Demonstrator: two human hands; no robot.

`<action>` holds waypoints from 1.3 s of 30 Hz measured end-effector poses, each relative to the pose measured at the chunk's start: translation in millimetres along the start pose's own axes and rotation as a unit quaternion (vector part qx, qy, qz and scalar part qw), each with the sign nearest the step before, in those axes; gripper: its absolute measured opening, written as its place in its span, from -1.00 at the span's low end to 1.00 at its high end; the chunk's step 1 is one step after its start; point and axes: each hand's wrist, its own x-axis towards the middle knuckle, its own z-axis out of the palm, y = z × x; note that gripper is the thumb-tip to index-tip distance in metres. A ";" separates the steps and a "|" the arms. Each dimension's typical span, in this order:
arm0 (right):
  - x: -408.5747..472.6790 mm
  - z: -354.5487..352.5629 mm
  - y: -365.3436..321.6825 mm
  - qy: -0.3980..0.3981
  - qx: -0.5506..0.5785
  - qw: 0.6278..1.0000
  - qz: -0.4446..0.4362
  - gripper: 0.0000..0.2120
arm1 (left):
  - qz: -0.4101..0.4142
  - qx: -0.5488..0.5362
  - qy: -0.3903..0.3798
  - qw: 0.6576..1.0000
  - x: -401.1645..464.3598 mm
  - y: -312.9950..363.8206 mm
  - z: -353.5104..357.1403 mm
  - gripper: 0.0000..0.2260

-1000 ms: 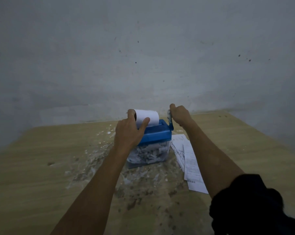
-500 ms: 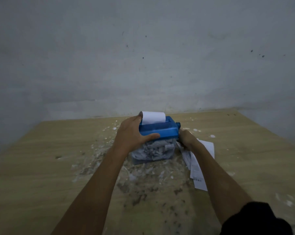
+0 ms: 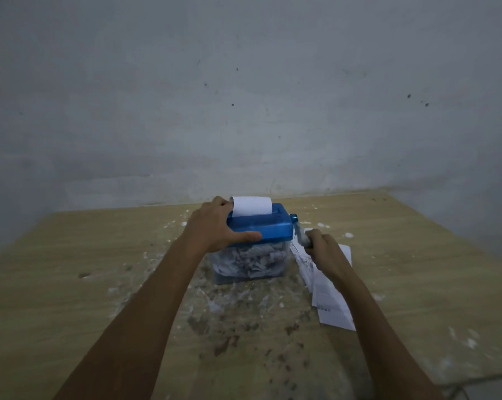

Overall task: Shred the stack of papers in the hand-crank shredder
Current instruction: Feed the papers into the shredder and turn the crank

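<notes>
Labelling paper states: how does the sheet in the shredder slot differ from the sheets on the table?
The sheet in the slot stands upright; the sheets on the table lie flat. The slot sheet's visible side looks blank; the table sheets show print. Both are white.

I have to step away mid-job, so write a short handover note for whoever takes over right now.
Left hand grips the shredder's blue top, steadying it. Right hand holds the crank handle, low on its right side.
One sheet stands partly fed in the slot. The clear bin below looks nearly full of shreds.
Left to do: finish this sheet, then the papers lying on the table to the right.
</notes>
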 end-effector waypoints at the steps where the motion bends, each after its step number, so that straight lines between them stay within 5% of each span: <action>1: -2.5 -0.9 -6.0 0.014 0.033 0.999 -0.006 -0.65 | -0.001 -0.008 -0.008 1.000 0.8 -0.5 0.0 0.00; 11: 35.2 -5.1 -58.7 0.152 0.104 0.982 -0.041 -0.59 | 0.027 -0.050 -0.013 0.998 1.5 -6.5 0.7 0.05; 27: 113.1 8.2 -51.7 0.032 0.009 0.996 0.078 -0.56 | 0.012 -0.061 0.002 0.998 -2.6 -5.5 3.9 -0.02; 35: 78.2 22.2 -14.1 -0.086 -0.091 0.979 0.159 -0.78 | 0.004 -0.083 0.017 0.996 -3.6 -1.5 2.6 -0.03; 39: 61.6 20.4 2.3 -0.099 -0.148 0.980 0.094 -0.78 | -0.006 -0.093 0.015 0.996 -4.6 1.4 2.8 -0.01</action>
